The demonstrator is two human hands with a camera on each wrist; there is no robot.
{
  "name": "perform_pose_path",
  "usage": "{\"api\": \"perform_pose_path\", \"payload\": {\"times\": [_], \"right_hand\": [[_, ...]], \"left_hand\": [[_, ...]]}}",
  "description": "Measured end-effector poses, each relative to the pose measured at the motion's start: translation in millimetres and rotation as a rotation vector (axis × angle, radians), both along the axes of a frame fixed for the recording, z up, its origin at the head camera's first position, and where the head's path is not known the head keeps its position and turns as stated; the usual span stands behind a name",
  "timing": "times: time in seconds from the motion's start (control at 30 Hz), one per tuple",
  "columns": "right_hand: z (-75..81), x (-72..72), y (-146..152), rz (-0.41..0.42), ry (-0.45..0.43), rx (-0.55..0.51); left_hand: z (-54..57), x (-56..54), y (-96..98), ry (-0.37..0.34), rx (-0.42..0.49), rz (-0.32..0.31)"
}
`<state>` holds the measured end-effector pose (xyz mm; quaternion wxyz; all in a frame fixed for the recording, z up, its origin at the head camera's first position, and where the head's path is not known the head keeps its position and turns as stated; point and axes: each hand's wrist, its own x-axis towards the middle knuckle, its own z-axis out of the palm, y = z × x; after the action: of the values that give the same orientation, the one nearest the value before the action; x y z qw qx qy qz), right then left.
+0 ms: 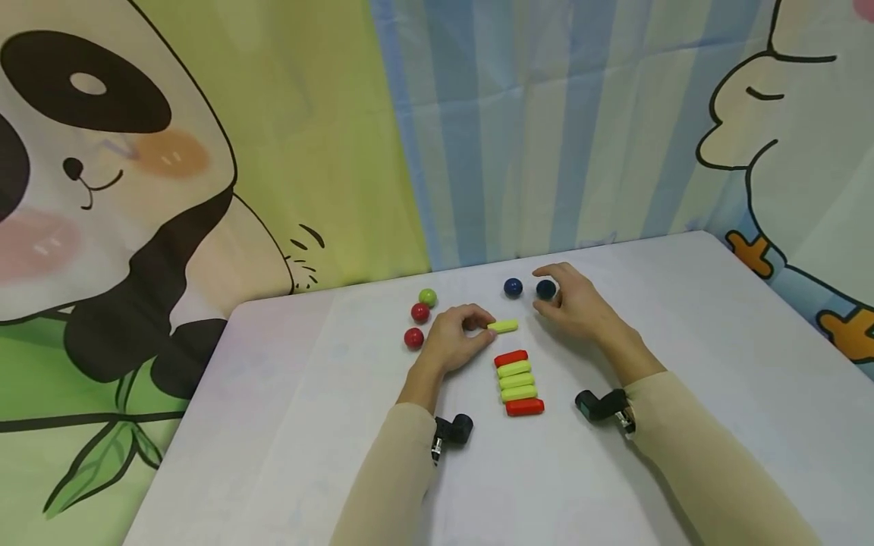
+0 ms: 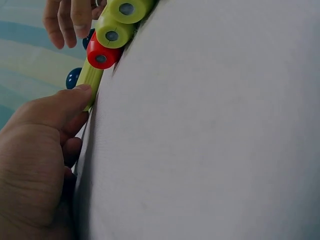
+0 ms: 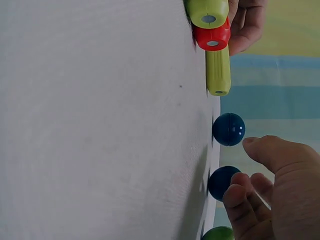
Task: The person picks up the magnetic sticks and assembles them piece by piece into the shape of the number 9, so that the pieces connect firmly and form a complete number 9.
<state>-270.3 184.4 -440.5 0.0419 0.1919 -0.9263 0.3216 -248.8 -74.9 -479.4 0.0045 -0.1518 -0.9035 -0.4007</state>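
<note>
- On white bench, just beyond row of sticks: yellow stick, one end pinched by L grip.
- R grip not closed; fingers curve round farther-right blue ball, contact unclear.
- Risk: ball might roll off if nudged, b/c it's round on flat top; could also knock other blue ball.
- Stick may swivel, held at one end only.
- R wrist cam shows thumb apart, plus green ball, prob. hidden behind R grip in head view.
- Red balls: head view only.
</note>
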Motion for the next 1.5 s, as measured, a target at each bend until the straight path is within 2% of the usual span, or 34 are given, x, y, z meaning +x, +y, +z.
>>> {"api": "perform_pose_path", "payload": {"times": [0.17,0.43,0.6,0.8,1.0,1.13,1.5], "right_hand": [[-1.3,-2.5,1,-0.02,-0.025,0.04],[-2.2,-2.3,-1,-0.021,-0.041,0.086],[-2.3,-0.3,-1,-0.03,-0.081,0.118],[-3.6,0.0,-2,-0.006,-0.078,0.137],[-2.2,1.4,-5,0.005,-0.138,0.152],[-1.0,4.0,-9,0.008,-0.151,0.131],[0.3,12.5,-5,0.039,-0.118,0.078]], "left_hand": [[0.0,-2.7,1.9,0.001,-0.006,-0.006],[1.2,-0.7,-0.1,-0.003,-0.018,0.001],[2.6,0.3,0.4,-0.004,-0.021,0.004],[2.9,0.8,-1.1,0.011,-0.019,0.002],[1.0,0.6,-0.5,0.015,-0.001,-0.006],[0.5,1.1,-2.9,0.023,0.01,-0.018],[-1.2,-0.9,-2.3,0.013,-0.013,-0.009]]}}
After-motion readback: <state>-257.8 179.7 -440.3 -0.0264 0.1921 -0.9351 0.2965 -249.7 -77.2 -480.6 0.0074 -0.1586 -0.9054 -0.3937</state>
